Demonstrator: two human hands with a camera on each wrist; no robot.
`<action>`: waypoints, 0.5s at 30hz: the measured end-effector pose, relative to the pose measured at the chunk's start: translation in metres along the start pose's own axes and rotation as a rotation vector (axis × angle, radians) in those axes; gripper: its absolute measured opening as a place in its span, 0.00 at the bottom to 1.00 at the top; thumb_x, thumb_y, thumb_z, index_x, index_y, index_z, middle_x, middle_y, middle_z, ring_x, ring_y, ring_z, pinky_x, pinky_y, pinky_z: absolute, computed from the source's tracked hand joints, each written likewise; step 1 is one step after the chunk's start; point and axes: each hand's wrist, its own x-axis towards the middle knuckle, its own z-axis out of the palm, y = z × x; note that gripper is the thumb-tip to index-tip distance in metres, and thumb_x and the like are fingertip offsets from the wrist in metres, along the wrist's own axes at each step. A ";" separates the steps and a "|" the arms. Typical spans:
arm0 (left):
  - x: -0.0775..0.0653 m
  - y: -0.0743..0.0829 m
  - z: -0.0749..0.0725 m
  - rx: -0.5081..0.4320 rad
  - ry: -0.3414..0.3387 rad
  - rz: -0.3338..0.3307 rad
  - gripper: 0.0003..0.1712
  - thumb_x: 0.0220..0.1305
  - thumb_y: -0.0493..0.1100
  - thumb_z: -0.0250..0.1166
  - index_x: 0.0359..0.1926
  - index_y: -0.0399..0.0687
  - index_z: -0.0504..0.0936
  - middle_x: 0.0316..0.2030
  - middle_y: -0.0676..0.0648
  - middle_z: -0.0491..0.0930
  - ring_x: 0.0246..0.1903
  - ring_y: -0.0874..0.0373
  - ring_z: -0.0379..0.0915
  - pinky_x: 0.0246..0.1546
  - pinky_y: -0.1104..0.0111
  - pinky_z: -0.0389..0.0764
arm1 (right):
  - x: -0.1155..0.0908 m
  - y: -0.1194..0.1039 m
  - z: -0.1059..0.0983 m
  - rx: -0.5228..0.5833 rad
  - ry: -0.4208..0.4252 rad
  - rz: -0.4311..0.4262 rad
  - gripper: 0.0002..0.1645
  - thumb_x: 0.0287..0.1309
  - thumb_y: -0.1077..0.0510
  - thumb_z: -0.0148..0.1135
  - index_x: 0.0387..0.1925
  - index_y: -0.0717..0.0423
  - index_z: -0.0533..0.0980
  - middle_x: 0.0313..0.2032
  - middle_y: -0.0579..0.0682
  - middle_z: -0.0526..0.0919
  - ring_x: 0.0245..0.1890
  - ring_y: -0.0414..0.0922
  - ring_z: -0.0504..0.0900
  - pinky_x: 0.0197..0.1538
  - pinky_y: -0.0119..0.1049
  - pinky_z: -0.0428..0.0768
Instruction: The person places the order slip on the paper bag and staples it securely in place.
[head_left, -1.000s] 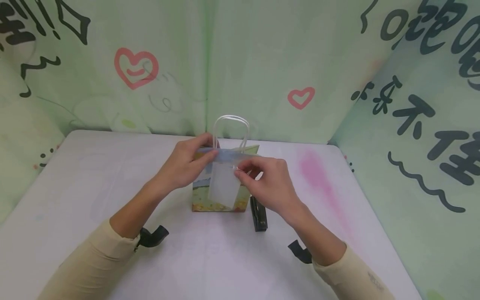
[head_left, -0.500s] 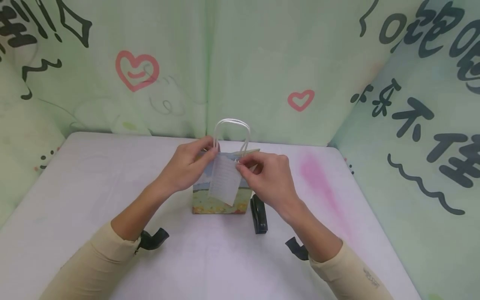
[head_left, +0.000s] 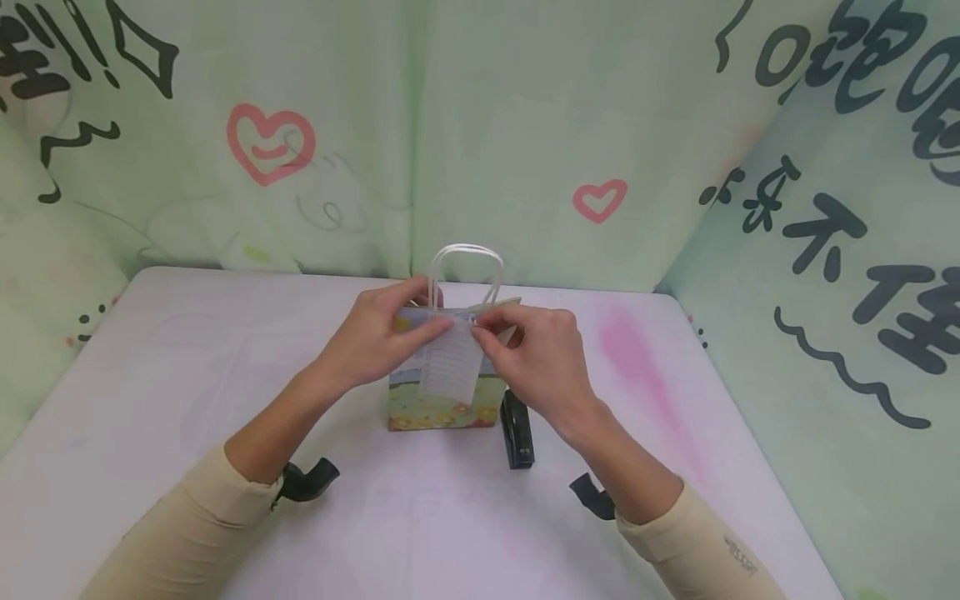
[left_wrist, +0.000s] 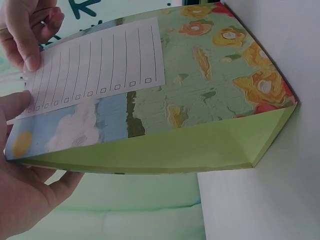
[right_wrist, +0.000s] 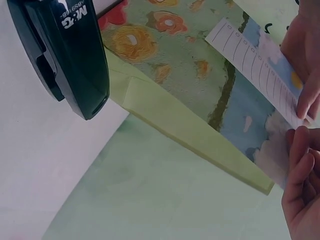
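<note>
A small paper gift bag (head_left: 411, 417) with painted flowers and white handles (head_left: 467, 248) stands upright on the table. My left hand (head_left: 375, 333) pinches its top edge, the thumb pressing on a white lined paper slip (head_left: 450, 367) and the fingers behind the front panel. The slip lies against the bag's front; small checkboxes show along its lines (left_wrist: 100, 65). With thumb and index finger my right hand (head_left: 543, 354) pinches the slip's top right corner by the rim. A black stapler (head_left: 517, 429) lies beside the bag, below the right hand.
The table (head_left: 420, 517) has a white cover with a pink stain (head_left: 637, 350) at right. Green curtains (head_left: 487, 125) with hearts and lettering enclose the back and sides. Black straps (head_left: 309, 480) stick out at both wrists.
The left thumb has moved right onto the top of the slip, which now lies closer to the bag's front. The right fingers have risen slightly toward the rim. The stapler stays in place.
</note>
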 end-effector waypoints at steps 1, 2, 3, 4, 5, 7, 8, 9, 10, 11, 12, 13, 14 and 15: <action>0.000 0.000 0.000 -0.001 -0.002 -0.001 0.13 0.71 0.51 0.69 0.50 0.51 0.80 0.46 0.50 0.86 0.50 0.53 0.83 0.53 0.52 0.84 | 0.000 0.000 0.000 -0.003 0.001 0.001 0.05 0.61 0.60 0.75 0.39 0.55 0.89 0.32 0.48 0.91 0.20 0.38 0.78 0.23 0.31 0.77; 0.000 0.000 0.000 -0.003 -0.006 -0.003 0.13 0.72 0.50 0.68 0.50 0.51 0.80 0.46 0.50 0.86 0.50 0.53 0.83 0.53 0.52 0.84 | 0.000 0.000 0.000 -0.006 0.003 0.000 0.05 0.61 0.60 0.75 0.39 0.55 0.89 0.32 0.48 0.91 0.20 0.39 0.78 0.23 0.31 0.77; 0.000 0.001 0.000 -0.004 -0.008 -0.003 0.12 0.72 0.50 0.68 0.50 0.51 0.81 0.47 0.50 0.87 0.51 0.53 0.83 0.54 0.51 0.84 | 0.000 0.000 0.000 -0.011 0.006 0.000 0.05 0.61 0.60 0.74 0.39 0.55 0.89 0.32 0.48 0.91 0.20 0.39 0.78 0.23 0.31 0.77; 0.000 0.001 0.000 -0.007 -0.010 -0.002 0.12 0.72 0.50 0.68 0.50 0.50 0.81 0.47 0.49 0.87 0.51 0.53 0.84 0.54 0.51 0.84 | 0.000 0.000 0.001 -0.015 0.009 -0.002 0.05 0.61 0.60 0.74 0.39 0.55 0.89 0.32 0.48 0.91 0.20 0.38 0.78 0.23 0.31 0.77; 0.000 0.001 0.000 -0.009 -0.012 0.000 0.11 0.73 0.49 0.67 0.50 0.50 0.81 0.46 0.49 0.87 0.51 0.52 0.84 0.54 0.51 0.85 | 0.000 -0.001 0.001 -0.022 0.013 -0.006 0.05 0.61 0.60 0.74 0.39 0.55 0.89 0.32 0.48 0.91 0.20 0.38 0.78 0.24 0.31 0.77; 0.000 0.001 0.000 -0.011 -0.013 0.008 0.10 0.73 0.48 0.67 0.49 0.50 0.81 0.46 0.49 0.87 0.51 0.52 0.84 0.54 0.52 0.85 | 0.001 0.000 0.002 -0.033 0.021 -0.014 0.04 0.61 0.60 0.74 0.38 0.54 0.89 0.32 0.48 0.91 0.20 0.38 0.79 0.24 0.31 0.77; 0.000 0.000 0.000 -0.010 -0.010 0.013 0.10 0.73 0.48 0.67 0.48 0.50 0.81 0.46 0.49 0.87 0.51 0.53 0.84 0.54 0.52 0.85 | 0.001 -0.001 0.002 -0.039 0.025 -0.019 0.04 0.61 0.60 0.74 0.38 0.54 0.89 0.32 0.48 0.91 0.20 0.38 0.79 0.24 0.31 0.77; 0.000 0.000 0.001 -0.009 -0.007 0.019 0.09 0.73 0.48 0.67 0.48 0.50 0.81 0.45 0.49 0.87 0.51 0.53 0.84 0.53 0.52 0.85 | 0.001 -0.001 0.002 -0.045 0.029 -0.024 0.04 0.61 0.60 0.74 0.38 0.54 0.88 0.32 0.48 0.92 0.20 0.38 0.79 0.24 0.30 0.77; 0.000 -0.001 0.001 -0.009 -0.003 0.024 0.09 0.73 0.47 0.67 0.47 0.50 0.81 0.45 0.49 0.87 0.51 0.53 0.84 0.53 0.53 0.85 | 0.001 -0.001 0.003 -0.049 0.033 -0.028 0.04 0.61 0.59 0.74 0.38 0.54 0.88 0.32 0.48 0.92 0.20 0.38 0.79 0.24 0.30 0.77; 0.000 -0.001 0.001 -0.008 0.002 0.029 0.08 0.73 0.47 0.67 0.47 0.50 0.81 0.45 0.49 0.87 0.50 0.53 0.84 0.53 0.53 0.85 | 0.001 -0.001 0.003 -0.054 0.037 -0.033 0.04 0.61 0.59 0.74 0.38 0.54 0.88 0.32 0.48 0.92 0.20 0.38 0.80 0.24 0.30 0.77; 0.001 -0.002 0.001 -0.009 0.006 0.034 0.08 0.73 0.47 0.67 0.46 0.50 0.81 0.45 0.49 0.88 0.51 0.53 0.84 0.53 0.53 0.85 | 0.001 -0.001 0.003 -0.058 0.042 -0.036 0.04 0.61 0.59 0.74 0.38 0.54 0.88 0.32 0.49 0.92 0.19 0.38 0.80 0.23 0.30 0.76; 0.001 -0.002 0.001 -0.009 0.009 0.039 0.08 0.73 0.47 0.67 0.46 0.50 0.81 0.45 0.49 0.88 0.51 0.53 0.85 0.53 0.53 0.85 | 0.001 -0.001 0.004 -0.062 0.046 -0.039 0.04 0.61 0.60 0.74 0.38 0.54 0.88 0.32 0.49 0.92 0.19 0.38 0.80 0.23 0.30 0.76; 0.001 -0.003 0.002 -0.011 0.012 0.044 0.08 0.73 0.47 0.67 0.46 0.49 0.81 0.45 0.49 0.88 0.51 0.53 0.85 0.54 0.53 0.85 | 0.001 -0.001 0.004 -0.065 0.050 -0.042 0.04 0.61 0.60 0.74 0.38 0.55 0.88 0.32 0.49 0.92 0.19 0.39 0.80 0.23 0.30 0.76; 0.001 -0.003 0.002 -0.014 0.015 0.048 0.08 0.73 0.46 0.68 0.46 0.49 0.82 0.45 0.49 0.88 0.51 0.53 0.85 0.54 0.53 0.85 | 0.001 -0.001 0.004 -0.068 0.053 -0.044 0.04 0.61 0.60 0.74 0.38 0.55 0.87 0.32 0.49 0.92 0.19 0.39 0.80 0.23 0.30 0.76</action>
